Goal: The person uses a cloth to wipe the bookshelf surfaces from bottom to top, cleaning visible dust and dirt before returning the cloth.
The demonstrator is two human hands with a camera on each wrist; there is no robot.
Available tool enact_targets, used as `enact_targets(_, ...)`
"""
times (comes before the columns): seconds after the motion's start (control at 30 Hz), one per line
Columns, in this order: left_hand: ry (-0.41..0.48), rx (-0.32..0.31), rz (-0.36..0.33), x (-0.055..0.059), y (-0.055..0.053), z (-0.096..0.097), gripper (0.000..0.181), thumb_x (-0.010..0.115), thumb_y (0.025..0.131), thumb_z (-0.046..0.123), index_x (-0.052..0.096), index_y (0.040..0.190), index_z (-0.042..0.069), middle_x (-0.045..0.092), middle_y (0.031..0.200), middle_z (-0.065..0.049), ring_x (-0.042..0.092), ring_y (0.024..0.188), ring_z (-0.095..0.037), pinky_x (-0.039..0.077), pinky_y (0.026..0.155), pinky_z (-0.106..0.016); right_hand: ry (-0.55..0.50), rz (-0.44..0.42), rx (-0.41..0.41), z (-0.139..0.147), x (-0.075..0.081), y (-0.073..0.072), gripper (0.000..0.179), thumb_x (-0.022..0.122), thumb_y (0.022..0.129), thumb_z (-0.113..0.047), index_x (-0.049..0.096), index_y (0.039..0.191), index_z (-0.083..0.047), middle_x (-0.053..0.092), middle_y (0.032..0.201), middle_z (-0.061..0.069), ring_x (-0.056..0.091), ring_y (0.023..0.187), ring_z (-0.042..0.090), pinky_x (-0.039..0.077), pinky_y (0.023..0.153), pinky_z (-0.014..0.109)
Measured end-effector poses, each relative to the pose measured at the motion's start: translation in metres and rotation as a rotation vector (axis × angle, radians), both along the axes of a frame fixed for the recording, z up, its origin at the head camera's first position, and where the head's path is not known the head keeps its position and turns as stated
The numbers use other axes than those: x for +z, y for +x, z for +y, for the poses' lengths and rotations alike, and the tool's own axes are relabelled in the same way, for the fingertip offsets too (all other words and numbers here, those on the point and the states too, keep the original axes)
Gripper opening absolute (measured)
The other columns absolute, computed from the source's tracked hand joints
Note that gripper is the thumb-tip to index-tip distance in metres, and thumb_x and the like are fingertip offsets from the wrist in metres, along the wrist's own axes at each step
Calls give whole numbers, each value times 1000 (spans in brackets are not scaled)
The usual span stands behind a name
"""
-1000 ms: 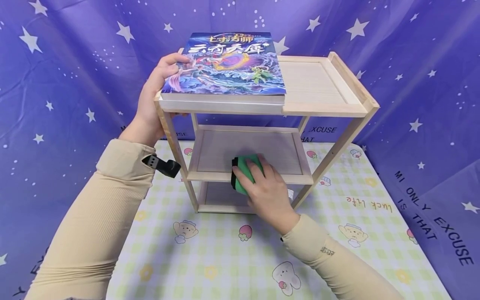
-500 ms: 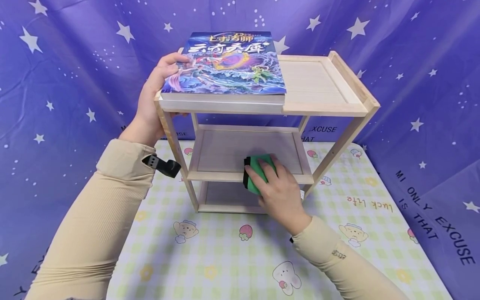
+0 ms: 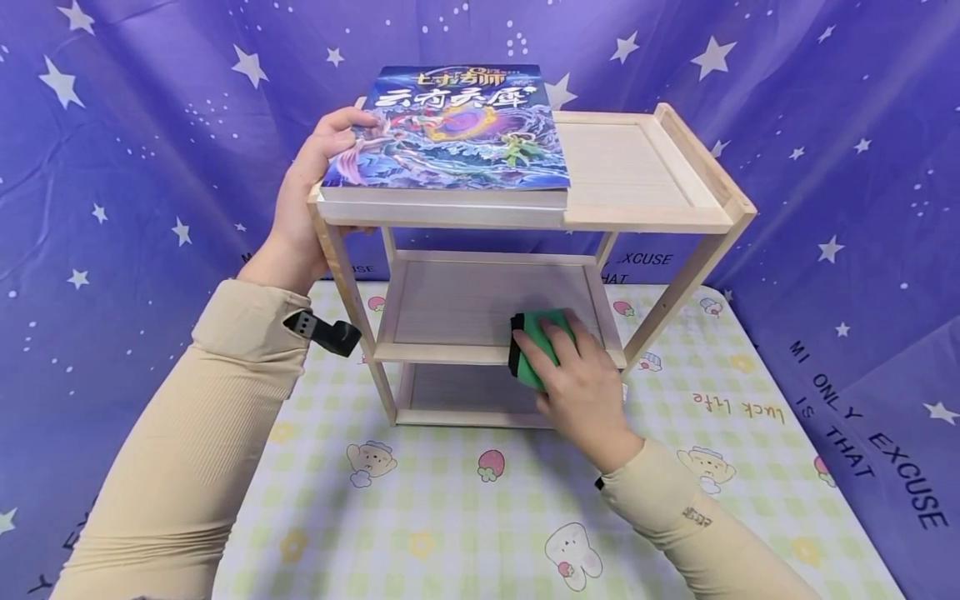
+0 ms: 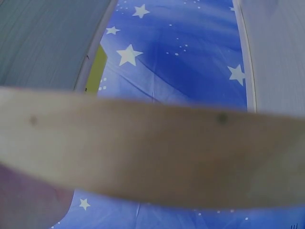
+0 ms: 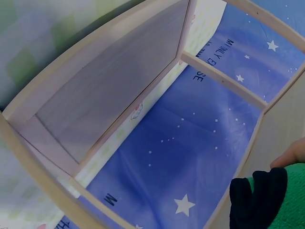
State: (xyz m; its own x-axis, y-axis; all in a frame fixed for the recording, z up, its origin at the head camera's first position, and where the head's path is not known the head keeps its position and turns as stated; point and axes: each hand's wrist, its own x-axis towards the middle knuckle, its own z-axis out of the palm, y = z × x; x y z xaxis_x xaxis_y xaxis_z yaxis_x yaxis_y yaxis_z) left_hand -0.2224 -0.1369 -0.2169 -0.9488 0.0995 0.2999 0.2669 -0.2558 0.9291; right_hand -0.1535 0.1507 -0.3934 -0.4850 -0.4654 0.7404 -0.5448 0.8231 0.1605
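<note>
A pale wooden three-tier shelf [image 3: 645,221] stands upright in the head view. My left hand [image 3: 303,187] grips its top left end, fingers over the side and some showing beneath the top board. Those fingertips touch a thick blue illustrated book [image 3: 457,133] lying on the top tier. My right hand [image 3: 581,387] holds a folded green cloth [image 3: 545,346] with a black edge against the front right part of the middle tier [image 3: 457,300]. In the right wrist view the cloth [image 5: 293,202] shows at the lower right. A blurred wooden side piece [image 4: 157,152] crosses the left wrist view.
The bottom tier [image 3: 457,387] sits low over a green-checked tablecloth [image 3: 420,508] with cartoon prints. Purple star-patterned fabric [image 3: 847,167] hangs behind and at both sides. A black strap [image 3: 326,331] sticks out from the left cuff.
My right hand has slid rightward along the middle tier with the green cloth. The left hand and the book have stayed in place.
</note>
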Motion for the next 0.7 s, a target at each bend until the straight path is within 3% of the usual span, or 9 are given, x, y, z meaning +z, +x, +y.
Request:
enact_targets(0.2, 19, -6, 4, 1, 0, 0, 27, 43, 97, 30, 60, 117, 25, 43, 138, -11, 59, 83, -19, 32, 45, -23, -36, -6, -17, 3, 0, 2, 68, 75, 58, -2, 66, 124, -15, 65, 116, 21, 57, 116, 48, 53, 87, 57)
enact_targets(0.57, 26, -20, -1, 0, 1, 0, 26, 43, 97, 30, 60, 117, 26, 46, 135, -13, 53, 57, -12, 32, 41, -22, -54, -18, -72, 13, -4, 5, 67, 76, 59, 1, 66, 123, -16, 64, 118, 22, 56, 119, 49, 52, 86, 60)
enact_targets(0.7, 18, -15, -1, 0, 1, -1, 27, 43, 97, 31, 60, 118, 27, 44, 137, -12, 55, 64, -14, 30, 42, -23, -40, -25, -85, 18, -4, 6, 63, 75, 62, -2, 66, 124, -15, 63, 119, 22, 54, 121, 50, 50, 92, 59)
